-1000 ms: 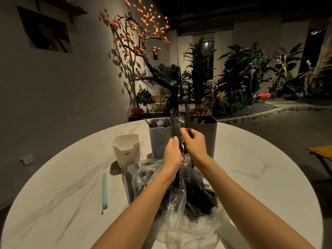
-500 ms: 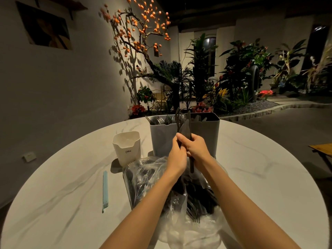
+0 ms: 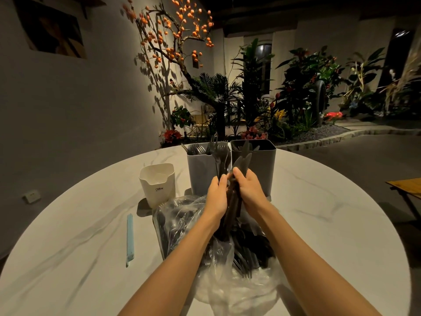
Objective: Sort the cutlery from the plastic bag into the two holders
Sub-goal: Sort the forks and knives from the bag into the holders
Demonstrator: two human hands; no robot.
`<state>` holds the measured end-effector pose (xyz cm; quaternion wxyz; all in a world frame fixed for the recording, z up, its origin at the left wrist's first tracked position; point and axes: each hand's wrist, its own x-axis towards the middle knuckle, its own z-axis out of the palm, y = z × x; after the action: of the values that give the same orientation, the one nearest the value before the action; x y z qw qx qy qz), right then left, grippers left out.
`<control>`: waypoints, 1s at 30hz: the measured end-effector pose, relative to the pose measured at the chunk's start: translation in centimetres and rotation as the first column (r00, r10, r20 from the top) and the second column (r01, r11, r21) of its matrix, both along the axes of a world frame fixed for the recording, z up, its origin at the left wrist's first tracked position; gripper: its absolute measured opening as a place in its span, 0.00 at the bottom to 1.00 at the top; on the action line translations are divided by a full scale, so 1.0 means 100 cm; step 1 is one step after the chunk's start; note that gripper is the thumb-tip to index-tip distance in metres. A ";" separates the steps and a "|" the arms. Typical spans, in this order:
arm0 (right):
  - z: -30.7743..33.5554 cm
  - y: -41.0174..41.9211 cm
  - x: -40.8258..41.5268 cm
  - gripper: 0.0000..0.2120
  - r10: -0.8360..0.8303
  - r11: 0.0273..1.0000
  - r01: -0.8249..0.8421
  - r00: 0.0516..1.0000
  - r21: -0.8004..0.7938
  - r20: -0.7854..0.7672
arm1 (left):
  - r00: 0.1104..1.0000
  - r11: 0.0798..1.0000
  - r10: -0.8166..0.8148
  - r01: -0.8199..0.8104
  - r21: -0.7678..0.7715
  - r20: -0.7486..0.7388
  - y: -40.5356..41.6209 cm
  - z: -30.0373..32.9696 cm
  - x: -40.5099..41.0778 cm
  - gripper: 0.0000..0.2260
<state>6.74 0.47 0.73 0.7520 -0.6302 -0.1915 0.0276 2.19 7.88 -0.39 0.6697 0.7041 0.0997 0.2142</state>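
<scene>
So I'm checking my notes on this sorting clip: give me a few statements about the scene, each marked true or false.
1. Both hands hold cutlery above the bag. True: left hand, right hand.
2. The left hand holds spoons. False: it holds forks.
3. The left holder already has forks in it. True.
4. The white cup is right of the holders. False: it stands to their left.
5. The bag is empty. False: dark cutlery still lies inside.
</scene>
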 end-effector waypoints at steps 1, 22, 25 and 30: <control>0.001 -0.001 -0.001 0.11 -0.007 1.000 0.007 1.000 0.016 -0.001 | 1.000 1.000 0.001 -0.001 0.006 0.013 0.001 0.001 -0.001 0.14; 0.037 -0.015 0.009 0.10 0.020 0.990 -0.021 1.000 0.139 0.006 | 0.986 0.987 -0.163 0.163 -0.005 -0.016 0.002 0.034 0.007 0.08; 0.052 -0.017 0.015 0.12 0.023 0.992 -0.026 0.999 0.120 0.024 | 0.986 0.987 -0.161 0.159 -0.039 -0.044 -0.001 0.045 0.016 0.10; 0.076 -0.019 0.021 0.09 0.063 0.972 -0.053 0.997 0.228 -0.038 | 0.993 0.996 -0.015 0.025 0.088 -0.113 -0.006 0.048 0.025 0.13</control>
<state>8.87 -1.45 8.30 0.8221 -0.5335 -0.1948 0.0413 4.71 7.28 4.37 0.6329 0.7453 0.1204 0.1717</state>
